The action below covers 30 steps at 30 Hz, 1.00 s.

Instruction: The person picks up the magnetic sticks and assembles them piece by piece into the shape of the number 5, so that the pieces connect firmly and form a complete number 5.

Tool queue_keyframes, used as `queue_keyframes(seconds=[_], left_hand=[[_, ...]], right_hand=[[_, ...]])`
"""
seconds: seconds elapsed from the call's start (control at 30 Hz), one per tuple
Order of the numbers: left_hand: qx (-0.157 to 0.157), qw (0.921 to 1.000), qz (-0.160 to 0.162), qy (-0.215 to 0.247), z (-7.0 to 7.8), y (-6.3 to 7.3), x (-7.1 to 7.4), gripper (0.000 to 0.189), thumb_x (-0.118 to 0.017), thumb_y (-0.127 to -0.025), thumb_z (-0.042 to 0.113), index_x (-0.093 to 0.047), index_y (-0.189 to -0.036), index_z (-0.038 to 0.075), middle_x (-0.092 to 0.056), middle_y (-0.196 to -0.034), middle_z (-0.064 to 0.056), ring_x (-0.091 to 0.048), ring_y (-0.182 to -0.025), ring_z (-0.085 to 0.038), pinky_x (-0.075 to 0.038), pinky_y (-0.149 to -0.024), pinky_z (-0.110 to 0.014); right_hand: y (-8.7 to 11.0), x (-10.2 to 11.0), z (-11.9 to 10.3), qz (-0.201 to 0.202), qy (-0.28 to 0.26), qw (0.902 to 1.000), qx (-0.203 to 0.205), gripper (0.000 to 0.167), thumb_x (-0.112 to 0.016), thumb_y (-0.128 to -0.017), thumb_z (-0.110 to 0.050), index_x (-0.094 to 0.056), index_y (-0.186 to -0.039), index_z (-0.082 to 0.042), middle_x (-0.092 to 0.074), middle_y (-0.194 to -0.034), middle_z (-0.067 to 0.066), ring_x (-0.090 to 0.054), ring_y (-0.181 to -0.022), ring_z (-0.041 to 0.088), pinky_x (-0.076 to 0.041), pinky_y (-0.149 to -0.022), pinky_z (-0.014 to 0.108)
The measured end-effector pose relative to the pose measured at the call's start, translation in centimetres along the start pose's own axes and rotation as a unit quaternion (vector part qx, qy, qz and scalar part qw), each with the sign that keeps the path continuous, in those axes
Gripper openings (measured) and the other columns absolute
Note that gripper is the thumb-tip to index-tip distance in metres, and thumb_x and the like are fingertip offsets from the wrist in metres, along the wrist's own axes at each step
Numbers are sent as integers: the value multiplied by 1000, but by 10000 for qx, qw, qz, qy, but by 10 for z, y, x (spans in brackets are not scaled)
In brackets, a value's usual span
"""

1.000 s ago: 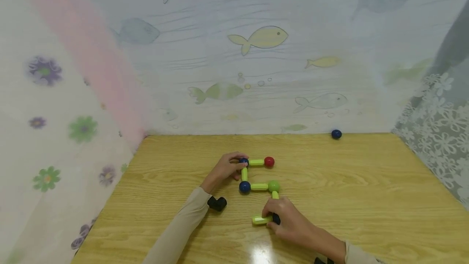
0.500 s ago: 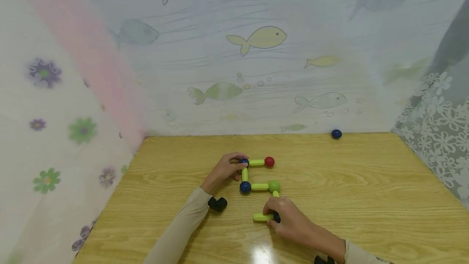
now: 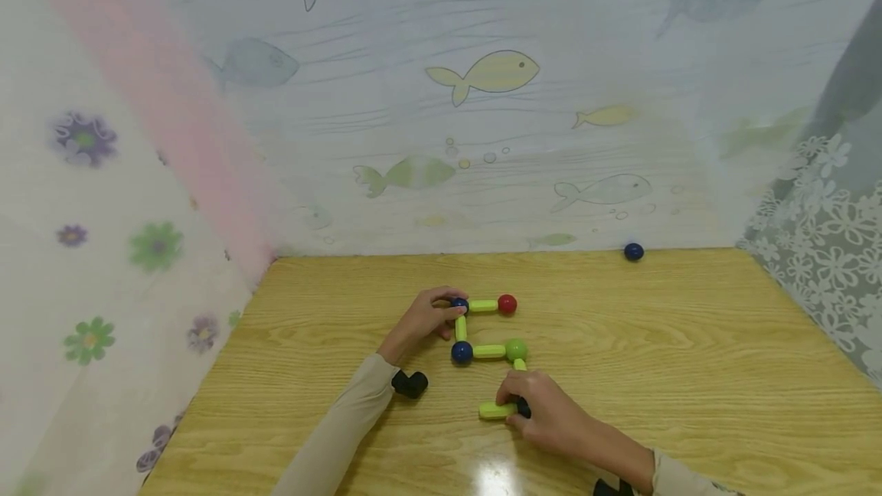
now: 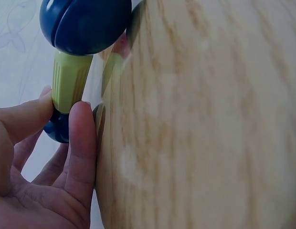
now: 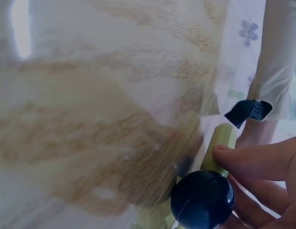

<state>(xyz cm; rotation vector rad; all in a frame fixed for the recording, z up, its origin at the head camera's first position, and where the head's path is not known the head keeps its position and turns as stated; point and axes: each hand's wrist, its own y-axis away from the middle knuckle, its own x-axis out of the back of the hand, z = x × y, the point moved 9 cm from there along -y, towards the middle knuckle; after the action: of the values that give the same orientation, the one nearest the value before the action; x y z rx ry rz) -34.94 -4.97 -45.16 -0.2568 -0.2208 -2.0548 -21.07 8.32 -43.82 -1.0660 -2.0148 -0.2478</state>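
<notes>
On the wooden table lies a zigzag of yellow-green rods and balls. My left hand [image 3: 426, 318] holds its far blue ball [image 3: 459, 303]; in the left wrist view, thumb and fingers grip this ball [image 4: 57, 129] where it meets a rod [image 4: 69, 81]. A red ball [image 3: 507, 304] ends the far rod. Nearer are another blue ball [image 3: 462, 352] and a green ball [image 3: 516, 350]. My right hand [image 3: 547, 412] pinches the nearest rod [image 3: 494, 410] beside a dark blue ball [image 5: 203, 199]. This hand partly hides the rod between the green and dark balls.
A loose dark blue ball [image 3: 634, 252] lies at the table's far edge. Behind rises a fabric wall [image 3: 482, 174] printed with fish. Black wrist devices [image 3: 409, 384] are worn on both wrists.
The nearest rod's free end has swung slightly away from me, and the right hand has shifted a touch rightward. The left hand keeps its place on the far blue ball.
</notes>
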Motion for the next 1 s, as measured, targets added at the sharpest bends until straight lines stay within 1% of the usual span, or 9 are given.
queue_keyframes(seconds=[0.2, 0.37, 0.47, 0.53, 0.6, 0.7, 0.83, 1.0], left_hand=[[-26, 10000, -35, -25, 2, 1, 0, 35, -58, -95, 9, -54, -128, -4, -57, -112, -26, -58, -83, -44, -55, -60, -43], [-42, 10000, -53, -24, 2, 1, 0, 35, -58, -95, 9, -54, -128, -4, -57, -113, -26, -56, -84, -46, -55, -61, -45], [-26, 10000, -58, -20, -1, -2, 0, 36, -58, -95, 9, -54, -128, -4, -57, -113, -26, -56, -83, -47, -55, -61, -46], [-20, 10000, -44, -12, -8, -6, 1, 36, -58, -95, 9, -54, -128, -4, -57, -112, -26, -57, -83, -47, -55, -60, -45], [-14, 10000, -14, 20, -16, -10, 1, 36, -58, -95, 10, -54, -128, -3, -58, -112, -24, -58, -81, -44, -54, -59, -44], [-12, 10000, 55, 35, -26, -15, 3, 36, -60, -94, 13, -56, -128, 0, -58, -112, -21, -59, -80, -37, -54, -57, -40], [-35, 9999, 124, 14, -28, -16, 3, 35, -62, -94, 17, -58, -126, 3, -59, -110, -16, -60, -77, -26, -54, -55, -34], [10, 9999, 159, -11, -29, -16, 4, 34, -62, -93, 17, -59, -125, 5, -61, -105, -13, -60, -71, -21, -54, -54, -33]], right_hand=[[1, 0, 1, 11, -258, 9996, -60, 22, -74, -75, 4, -68, -88, -13, -62, -88, -9, -57, -84, 6, -50, -75, 27], [1, 1, 1, 38, -269, 9996, -114, 21, -76, -76, 1, -68, -89, -13, -62, -90, -10, -57, -87, 6, -50, -78, 29], [1, 2, 1, 69, -218, 9996, -176, 21, -76, -76, 0, -68, -89, -14, -62, -90, -10, -56, -87, 6, -50, -79, 29], [1, 2, 1, 78, -179, 9996, -212, 21, -76, -76, -1, -68, -90, -14, -62, -90, -11, -56, -87, 6, -49, -79, 29], [0, 2, 1, 77, -141, 9996, -224, 21, -77, -76, -1, -68, -90, -14, -62, -90, -10, -55, -86, 6, -49, -77, 28], [0, 2, 0, 40, -45, 9997, -219, 20, -76, -76, -2, -68, -91, -14, -61, -90, -10, -54, -85, 6, -49, -76, 28], [-1, 0, 0, -82, 181, 9996, -191, 20, -76, -77, -4, -68, -92, -15, -60, -90, -11, -52, -85, 5, -48, -76, 28], [-3, -2, 0, -272, 341, 9989, -140, 20, -75, -79, -6, -67, -93, -16, -60, -91, -12, -52, -86, 5, -47, -76, 29]])
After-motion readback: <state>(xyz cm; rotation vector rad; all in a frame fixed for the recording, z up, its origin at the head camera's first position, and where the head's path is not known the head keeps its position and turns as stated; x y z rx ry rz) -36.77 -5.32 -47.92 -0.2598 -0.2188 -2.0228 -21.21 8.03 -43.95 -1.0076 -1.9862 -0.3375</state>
